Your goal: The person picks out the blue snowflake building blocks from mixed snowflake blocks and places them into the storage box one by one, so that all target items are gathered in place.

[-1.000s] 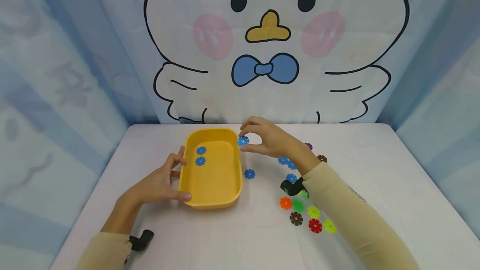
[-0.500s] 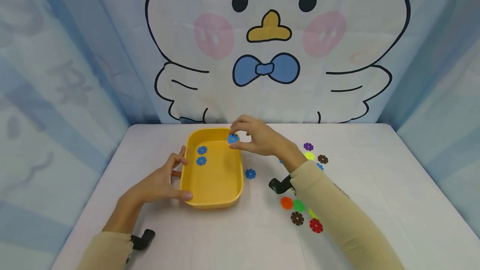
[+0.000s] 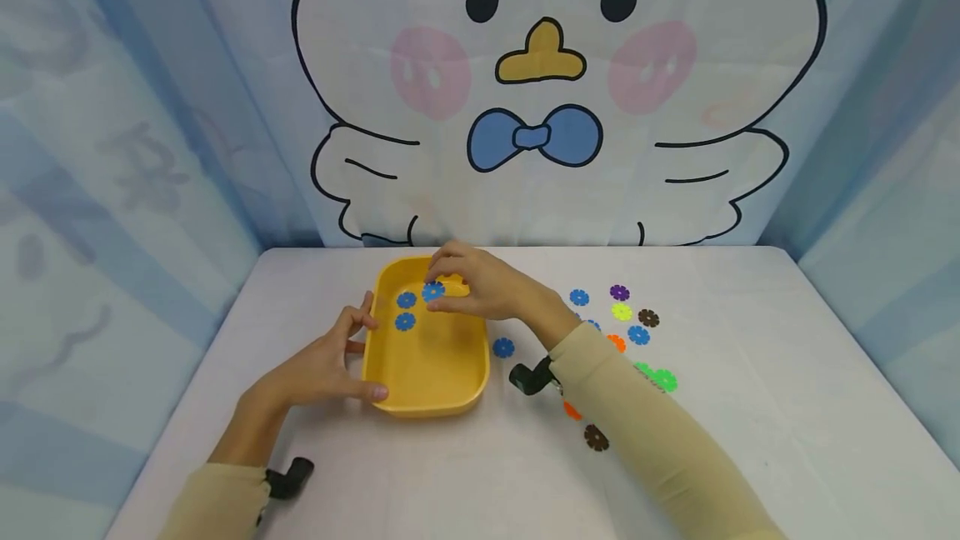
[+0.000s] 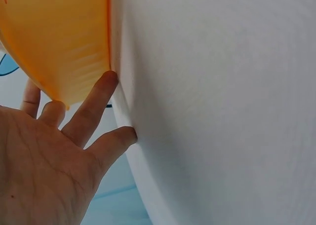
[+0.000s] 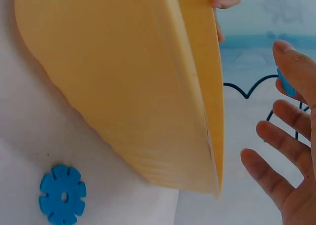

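My right hand (image 3: 487, 283) pinches a blue flower-shaped disc (image 3: 432, 291) between thumb and fingers, over the far part of a yellow tray (image 3: 442, 403). In the right wrist view, the blue edge of that disc (image 5: 286, 83) shows beside the thumb, with the other fingers spread. Two blue discs (image 3: 406, 321) lie inside the tray on its left side. My left hand (image 3: 322, 369) rests against the tray's left side, its thumb at the near left rim. From the left wrist, extended fingers (image 4: 94, 106) touch the outer wall.
A single blue disc (image 3: 503, 347) lies just right of the tray. Farther right are scattered discs in several colours, including purple (image 3: 619, 292), brown (image 3: 648, 318) and green (image 3: 664, 380), some hidden under my right forearm. Behind the white table (image 3: 420, 482) hangs a printed curtain (image 3: 540, 198).
My right hand has carried the blue disc leftward, from beside the tray's right rim to over its inside, near the two discs there. The left hand stays at the tray.
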A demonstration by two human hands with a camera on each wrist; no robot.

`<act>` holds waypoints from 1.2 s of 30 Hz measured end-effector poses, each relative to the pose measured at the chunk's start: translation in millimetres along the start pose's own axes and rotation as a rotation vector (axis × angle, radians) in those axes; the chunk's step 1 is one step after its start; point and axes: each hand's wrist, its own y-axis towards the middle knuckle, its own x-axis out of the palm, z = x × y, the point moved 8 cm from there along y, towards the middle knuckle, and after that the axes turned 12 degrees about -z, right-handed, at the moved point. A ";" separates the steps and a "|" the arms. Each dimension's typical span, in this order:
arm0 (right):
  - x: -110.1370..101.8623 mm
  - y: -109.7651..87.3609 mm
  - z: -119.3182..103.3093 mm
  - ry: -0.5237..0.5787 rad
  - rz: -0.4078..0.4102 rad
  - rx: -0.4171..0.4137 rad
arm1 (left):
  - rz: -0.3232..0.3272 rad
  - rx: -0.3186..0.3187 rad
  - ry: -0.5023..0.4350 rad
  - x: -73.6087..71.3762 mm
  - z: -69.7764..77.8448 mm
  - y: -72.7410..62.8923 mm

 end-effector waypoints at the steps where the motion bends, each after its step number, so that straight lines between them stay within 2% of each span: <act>1: 1.5 1.1 -0.4 0.002 -0.005 0.000 | -0.001 -0.002 0.000 0.3 0.2 0.3; 8: 14.7 16.3 -7.9 0.054 -0.047 0.002 | 0.002 -0.030 -0.004 -0.7 -3.0 -4.3; 13: 28.2 29.1 -11.6 0.051 -0.101 -0.006 | 0.000 -0.005 0.016 -0.3 -1.2 -5.2; 25: 50.0 28.5 1.3 0.076 -0.239 0.143 | -0.008 0.077 -0.002 0.1 2.9 0.8; 29: 50.9 28.0 -0.6 0.072 -0.287 0.174 | -0.012 0.089 -0.016 0.5 3.7 0.9; 36: 39.3 34.6 -10.6 0.055 -0.292 0.166 | -0.011 0.076 -0.027 -0.3 2.8 -0.5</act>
